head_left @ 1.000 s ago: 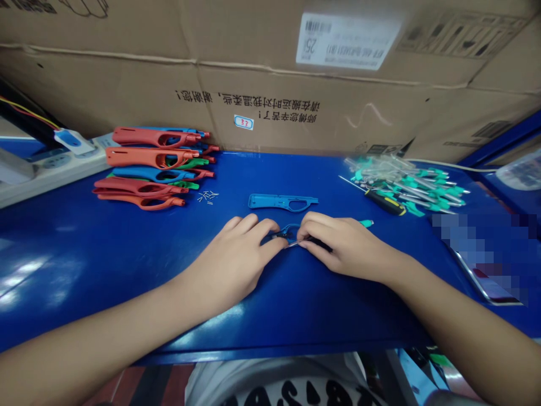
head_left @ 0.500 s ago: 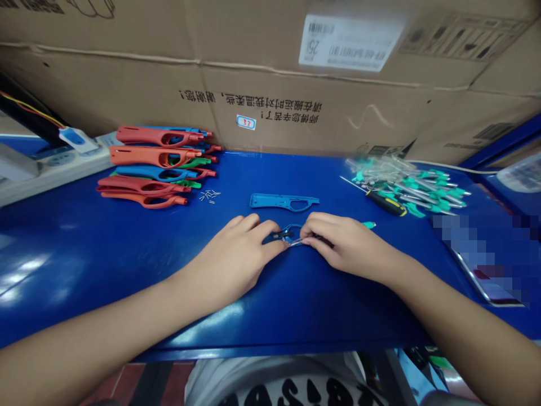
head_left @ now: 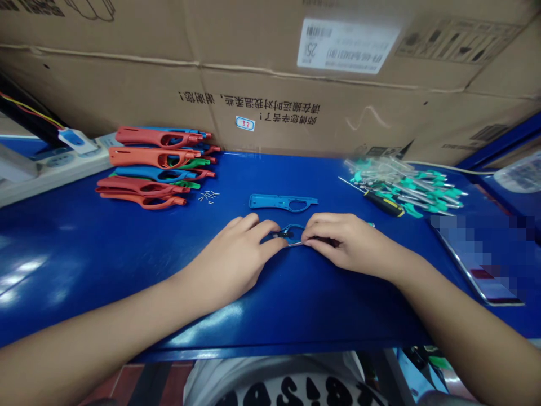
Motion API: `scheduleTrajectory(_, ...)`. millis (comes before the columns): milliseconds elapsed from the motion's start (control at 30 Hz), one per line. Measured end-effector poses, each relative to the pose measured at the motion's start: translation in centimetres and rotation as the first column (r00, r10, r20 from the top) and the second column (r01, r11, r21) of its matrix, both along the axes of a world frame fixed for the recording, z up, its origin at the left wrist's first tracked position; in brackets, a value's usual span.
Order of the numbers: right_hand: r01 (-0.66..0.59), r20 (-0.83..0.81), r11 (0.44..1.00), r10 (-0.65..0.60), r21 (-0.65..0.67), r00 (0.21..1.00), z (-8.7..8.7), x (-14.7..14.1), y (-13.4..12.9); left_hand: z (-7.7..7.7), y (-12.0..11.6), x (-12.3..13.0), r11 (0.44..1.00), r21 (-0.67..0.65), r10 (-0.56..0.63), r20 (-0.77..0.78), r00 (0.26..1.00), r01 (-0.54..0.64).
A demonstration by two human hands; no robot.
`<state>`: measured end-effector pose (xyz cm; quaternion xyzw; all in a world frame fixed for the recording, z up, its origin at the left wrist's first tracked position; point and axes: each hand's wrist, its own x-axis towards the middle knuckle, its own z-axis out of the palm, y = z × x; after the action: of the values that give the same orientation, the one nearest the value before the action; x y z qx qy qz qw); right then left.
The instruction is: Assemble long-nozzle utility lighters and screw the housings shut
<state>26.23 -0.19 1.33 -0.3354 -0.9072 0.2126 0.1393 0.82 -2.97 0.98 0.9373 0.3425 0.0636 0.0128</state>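
Observation:
My left hand (head_left: 240,259) is closed on a blue lighter casing half (head_left: 295,226) with a dark part inside its trigger loop; its body is hidden under my fingers. My right hand (head_left: 353,239) pinches a thin metal rod (head_left: 296,244) at the casing's right end. A bit of turquoise (head_left: 371,224) shows behind the right hand; I cannot tell if it joins the rod. Just beyond both hands, a second blue casing half (head_left: 270,201) lies with its hollow side up.
At the back left is a stack of red, orange, blue and green lighter casings (head_left: 147,155), with small screws (head_left: 210,195) beside it. At right are a screwdriver (head_left: 384,203), metal tubes with turquoise parts (head_left: 416,186) and a phone (head_left: 486,276). A cardboard box (head_left: 270,84) walls the back.
My right hand has shifted slightly, and less of the turquoise end shows behind it. The thin rod lies a little flatter between my hands. My left hand keeps its hold.

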Motion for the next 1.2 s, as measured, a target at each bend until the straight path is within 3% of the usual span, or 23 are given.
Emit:
scheduleTrajectory(233, -0.001, 0.074, 0.999, -0.003, 0.050, 0.997, 0.56, 0.39, -0.48, 0.09, -0.11, 0.05, 0.999, 0.053, -0.013, -0.022, 1.000, 0.014)
scheduleTrajectory(433, 0.001, 0.176, 0.985, -0.032, 0.174, 0.984, 0.67, 0.45, -0.79, -0.02, -0.06, -0.01, 0.996, 0.084, -0.015, -0.038, 0.999, 0.018)
scheduleTrajectory(767, 0.006, 0.101, 0.994, -0.016, 0.107, 0.995, 0.35, 0.64, -0.48, -0.08, -0.09, -0.19, 0.998, 0.057, -0.008, -0.045, 0.999, 0.010)
scheduleTrajectory(1067, -0.020, 0.232, 0.972, -0.037, 0.236, 0.972, 0.62, 0.27, -1.01, -0.02, -0.08, -0.03, 0.998, 0.066, -0.008, -0.053, 0.999, 0.011)
scheduleTrajectory(1200, 0.004, 0.203, 0.980, -0.045, 0.199, 0.978, 0.54, 0.39, -0.89, -0.03, 0.02, -0.02, 0.997, 0.070, -0.009, -0.058, 0.998, 0.013)
